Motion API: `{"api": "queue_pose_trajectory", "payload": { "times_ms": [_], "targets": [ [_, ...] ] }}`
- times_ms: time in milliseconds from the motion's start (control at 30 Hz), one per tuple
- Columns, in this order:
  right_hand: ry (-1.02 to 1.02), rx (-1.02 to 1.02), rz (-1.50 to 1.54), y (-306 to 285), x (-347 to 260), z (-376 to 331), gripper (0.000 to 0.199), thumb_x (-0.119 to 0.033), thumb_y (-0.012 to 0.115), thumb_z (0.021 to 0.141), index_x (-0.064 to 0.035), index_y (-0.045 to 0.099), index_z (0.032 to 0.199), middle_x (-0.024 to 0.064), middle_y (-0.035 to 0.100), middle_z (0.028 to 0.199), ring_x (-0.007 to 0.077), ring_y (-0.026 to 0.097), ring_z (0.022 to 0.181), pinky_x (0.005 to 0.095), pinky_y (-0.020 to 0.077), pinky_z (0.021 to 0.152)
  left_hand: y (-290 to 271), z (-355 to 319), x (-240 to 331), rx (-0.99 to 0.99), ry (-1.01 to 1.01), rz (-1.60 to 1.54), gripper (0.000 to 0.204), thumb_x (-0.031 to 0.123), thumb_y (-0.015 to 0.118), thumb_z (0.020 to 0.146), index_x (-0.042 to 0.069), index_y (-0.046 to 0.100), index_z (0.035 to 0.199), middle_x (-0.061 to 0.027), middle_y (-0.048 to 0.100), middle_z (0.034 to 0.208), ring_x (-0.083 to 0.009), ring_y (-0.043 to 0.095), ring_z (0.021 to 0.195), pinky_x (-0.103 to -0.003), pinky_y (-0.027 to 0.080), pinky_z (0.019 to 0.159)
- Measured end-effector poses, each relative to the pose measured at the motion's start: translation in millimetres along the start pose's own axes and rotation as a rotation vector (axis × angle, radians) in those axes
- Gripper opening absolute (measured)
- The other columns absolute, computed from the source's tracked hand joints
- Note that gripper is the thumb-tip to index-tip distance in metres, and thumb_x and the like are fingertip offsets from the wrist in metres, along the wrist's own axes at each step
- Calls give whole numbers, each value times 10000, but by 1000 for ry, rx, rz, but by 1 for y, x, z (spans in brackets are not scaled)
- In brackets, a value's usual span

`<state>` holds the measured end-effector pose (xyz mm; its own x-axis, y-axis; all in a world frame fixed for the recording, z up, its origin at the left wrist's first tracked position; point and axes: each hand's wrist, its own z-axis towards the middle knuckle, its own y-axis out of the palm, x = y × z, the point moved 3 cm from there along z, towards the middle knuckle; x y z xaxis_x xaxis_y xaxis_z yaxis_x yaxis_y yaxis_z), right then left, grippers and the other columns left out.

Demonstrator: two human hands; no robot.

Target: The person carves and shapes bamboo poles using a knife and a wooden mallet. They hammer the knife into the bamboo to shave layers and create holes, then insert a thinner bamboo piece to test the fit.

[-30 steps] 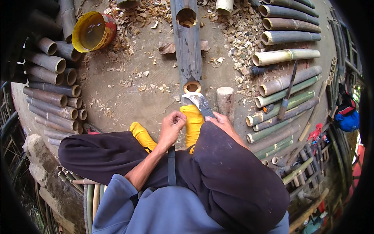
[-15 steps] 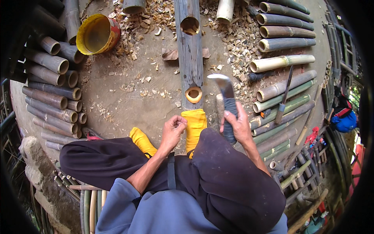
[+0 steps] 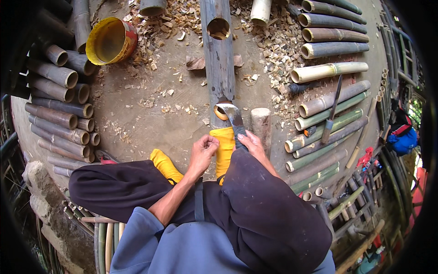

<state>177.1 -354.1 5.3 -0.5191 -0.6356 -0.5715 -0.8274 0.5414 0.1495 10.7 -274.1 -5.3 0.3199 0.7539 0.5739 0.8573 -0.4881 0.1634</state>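
Observation:
A long grey bamboo pole lies on the dirt ground, its near cut end at my yellow boot. My right hand grips the handle of a broad-bladed chopping knife, whose blade rests on that cut end. My left hand is curled beside the boot, fingers closed, holding nothing I can see. A second yellow boot sticks out from under my dark trouser leg.
A short wooden block stands right of the pole end. Bamboo sections are stacked at the left and right. A second knife lies on the right stack. A yellow bucket sits at upper left. Wood chips litter the ground.
My right hand brought the raised knife down from the right onto the pole's near end. My left hand stayed by the boot.

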Motion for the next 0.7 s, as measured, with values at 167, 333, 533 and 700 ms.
{"api": "queue_pose_trajectory", "payload": {
  "times_ms": [167, 333, 533, 700],
  "targets": [
    [107, -95, -85, -12, -3, 3, 287, -166, 558, 914, 21, 555, 1132, 30, 624, 910, 69, 548, 834, 228, 458, 713, 9, -5, 14, -77, -83, -27, 146, 130, 619, 821, 7, 592, 896, -4, 568, 733, -75, 533, 657, -233, 442, 604],
    [-375, -41, -739, -21, -66, -33, 504, -93, 617, 778, -59, 509, 1270, 134, 622, 927, 226, 605, 798, 320, 481, 732, 46, -25, 60, -308, -76, -104, 492, 223, 649, 846, 4, 478, 1253, -134, 571, 1142, -194, 549, 1068, -324, 450, 915],
    [-642, -312, -1525, -33, -108, -18, 721, -79, 661, 699, -176, 424, 1374, 92, 571, 889, 263, 565, 810, 383, 488, 705, 92, 12, 47, -394, -382, -768, 625, 349, 544, 918, 22, 298, 1390, -132, 401, 1384, -250, 365, 1291, -406, 316, 1070],
    [-944, -528, -1968, -29, -139, 19, 565, -175, 575, 780, -178, 453, 1332, 48, 594, 958, 202, 562, 876, 330, 453, 734, 122, 44, 28, -286, -255, -1365, 369, 289, 467, 962, 60, 474, 1252, -112, 495, 1289, -250, 459, 1223, -454, 369, 1055]
  ]
}}
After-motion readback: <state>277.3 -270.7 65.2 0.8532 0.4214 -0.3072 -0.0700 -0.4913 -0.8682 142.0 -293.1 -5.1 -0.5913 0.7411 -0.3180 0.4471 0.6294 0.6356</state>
